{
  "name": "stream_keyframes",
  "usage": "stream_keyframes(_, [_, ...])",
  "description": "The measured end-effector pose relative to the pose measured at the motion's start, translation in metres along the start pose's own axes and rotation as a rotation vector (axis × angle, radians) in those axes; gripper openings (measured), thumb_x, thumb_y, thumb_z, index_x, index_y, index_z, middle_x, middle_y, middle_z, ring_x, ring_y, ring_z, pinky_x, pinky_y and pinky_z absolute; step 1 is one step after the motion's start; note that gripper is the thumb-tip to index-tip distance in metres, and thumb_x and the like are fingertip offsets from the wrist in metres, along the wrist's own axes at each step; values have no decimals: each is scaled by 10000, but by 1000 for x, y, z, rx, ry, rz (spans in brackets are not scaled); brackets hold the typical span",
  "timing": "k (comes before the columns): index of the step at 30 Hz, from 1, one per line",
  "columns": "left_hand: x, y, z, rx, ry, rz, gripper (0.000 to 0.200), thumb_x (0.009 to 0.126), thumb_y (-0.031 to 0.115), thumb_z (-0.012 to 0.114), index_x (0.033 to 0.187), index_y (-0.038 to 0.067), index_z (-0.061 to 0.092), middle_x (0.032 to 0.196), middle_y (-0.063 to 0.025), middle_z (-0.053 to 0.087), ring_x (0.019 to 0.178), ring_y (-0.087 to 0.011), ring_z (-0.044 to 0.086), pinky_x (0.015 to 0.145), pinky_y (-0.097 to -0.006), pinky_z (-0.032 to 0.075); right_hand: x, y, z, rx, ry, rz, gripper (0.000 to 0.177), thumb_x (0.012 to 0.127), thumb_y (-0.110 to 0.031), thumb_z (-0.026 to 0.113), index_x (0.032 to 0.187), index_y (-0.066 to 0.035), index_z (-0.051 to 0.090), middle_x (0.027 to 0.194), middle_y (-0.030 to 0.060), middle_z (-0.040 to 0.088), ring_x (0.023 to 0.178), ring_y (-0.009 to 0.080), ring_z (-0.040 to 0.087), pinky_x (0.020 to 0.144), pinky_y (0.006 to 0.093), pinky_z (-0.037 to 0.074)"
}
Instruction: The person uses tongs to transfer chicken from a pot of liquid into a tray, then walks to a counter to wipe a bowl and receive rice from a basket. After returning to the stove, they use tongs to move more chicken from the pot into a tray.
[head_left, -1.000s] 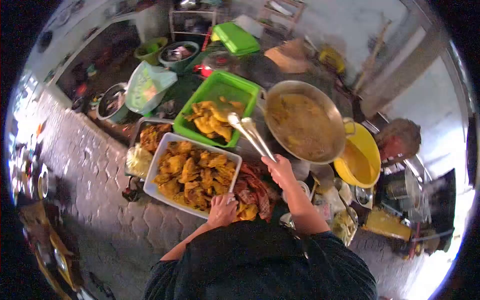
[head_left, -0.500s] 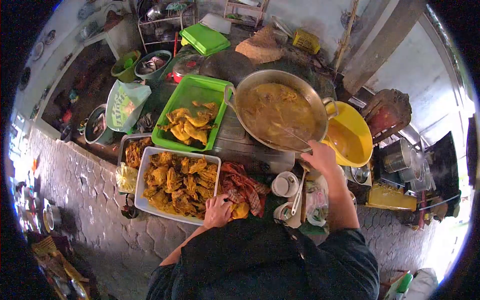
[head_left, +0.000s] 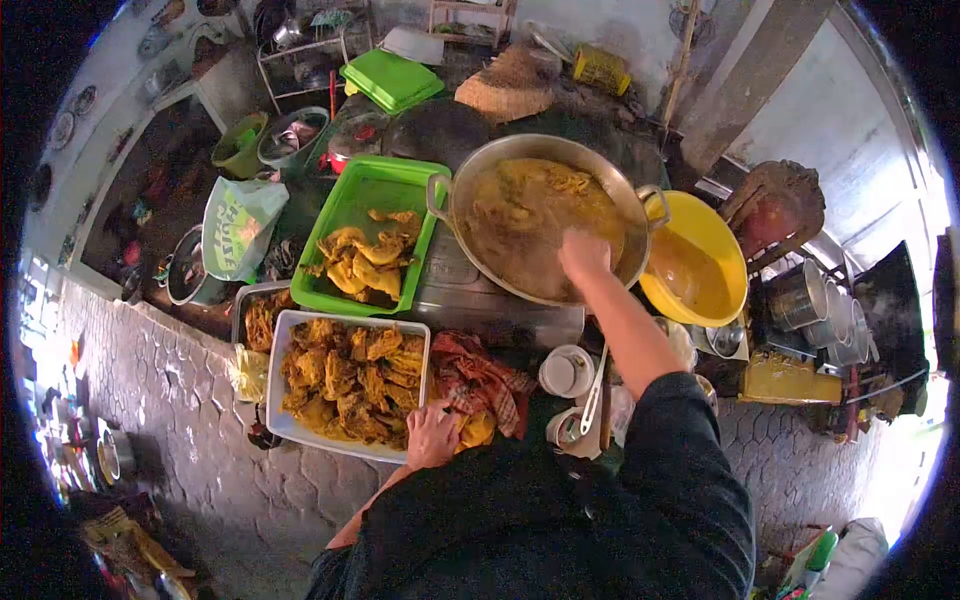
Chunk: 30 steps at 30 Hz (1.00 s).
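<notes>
My right hand (head_left: 586, 256) is closed over the wide metal pan (head_left: 455, 215) of bubbling yellowish-brown liquid and food. Around a thin-handled metal utensil its fingers are wrapped; the hand now hides most of that utensil. My left hand (head_left: 434, 436) rests by the near right corner of a white tray (head_left: 352, 448), fingers loosely apart and holding nothing visible. Browned chicken pieces (head_left: 345, 375) fill this tray. Beside the left hand lie a red checked cloth (head_left: 478, 375) and something yellow (head_left: 477, 431).
A green tray (head_left: 428, 240) with yellow chicken pieces (head_left: 365, 260) stands left of the pan. To its right is a yellow basin (head_left: 715, 265). White cups (head_left: 567, 371) and a pale-handled utensil (head_left: 593, 398) sit near my body. Metal pots (head_left: 800, 296) stand farther right.
My right hand has moved forward and left, from the pan's near right rim to above its contents. The left hand stays at the white tray's corner. The view has shifted slightly.
</notes>
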<state>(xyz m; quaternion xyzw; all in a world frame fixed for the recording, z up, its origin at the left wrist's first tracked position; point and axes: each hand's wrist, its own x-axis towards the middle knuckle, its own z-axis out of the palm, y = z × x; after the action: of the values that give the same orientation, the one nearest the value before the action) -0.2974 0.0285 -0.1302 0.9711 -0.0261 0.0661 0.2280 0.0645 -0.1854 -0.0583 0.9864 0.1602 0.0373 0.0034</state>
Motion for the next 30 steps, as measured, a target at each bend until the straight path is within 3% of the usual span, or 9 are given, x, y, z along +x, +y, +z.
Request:
stream_keyframes(2, [1, 3, 0, 8, -25, -7, 199, 770, 143, 591, 966, 116, 604, 1144, -90, 474, 1019, -323, 445, 889, -476, 331, 10, -4, -40, 33, -90, -10, 235, 785, -196, 580, 913, -13, 650, 928, 186, 654, 851, 304, 652, 716, 436, 529])
stream_keyframes(6, [3, 7, 0, -32, -29, 5, 193, 774, 144, 592, 965, 128, 607, 1134, -96, 474, 1018, -323, 447, 875, -479, 331, 22, 19, -104, -97, -226, -61, 316, 713, -266, 667, 950, -57, 652, 922, 162, 657, 871, 312, 641, 735, 437, 522])
stream_keyframes(14, [5, 9, 1, -42, 26, 62, 177, 782, 131, 601, 957, 107, 615, 1112, -99, 476, 1023, -315, 450, 867, -477, 337, -51, 85, -174, -154, -95, -164, 327, 700, -189, 631, 1018, -111, 620, 951, 133, 650, 897, 316, 629, 750, 450, 505])
stream_keyframes(19, [6, 12, 4, -17, 49, 67, 179, 777, 133, 606, 953, 103, 627, 1093, -80, 481, 1009, -307, 455, 862, -458, 346, -89, 97, -167, -217, -122, -186, 260, 702, -152, 598, 958, -104, 604, 889, 109, 652, 862, 308, 631, 710, 452, 500])
stream_keyframes(26, [13, 17, 4, 22, 19, 119, 208, 749, 170, 630, 953, 133, 634, 1086, -52, 485, 1006, -280, 452, 850, -437, 358, -86, 73, -60, -49, 47, -247, 122, 728, -124, 575, 835, -66, 572, 801, 139, 640, 764, 327, 639, 633, 445, 502])
stream_keyframes(28, [12, 19, 4, 16, -16, 89, 223, 747, 173, 627, 968, 144, 631, 1092, -49, 484, 1007, -277, 452, 851, -434, 362, -74, 60, -35, -29, -54, -118, 228, 750, -216, 615, 903, -57, 556, 897, 120, 612, 793, 312, 625, 666, 436, 497])
stream_keyframes(30, [15, 18, 5, 34, -31, 115, 230, 747, 174, 625, 975, 143, 627, 1095, -49, 482, 1007, -277, 452, 852, -435, 362, -72, 48, -29, 29, 17, -127, 157, 743, -177, 598, 836, -55, 565, 820, 139, 622, 755, 323, 634, 637, 441, 501])
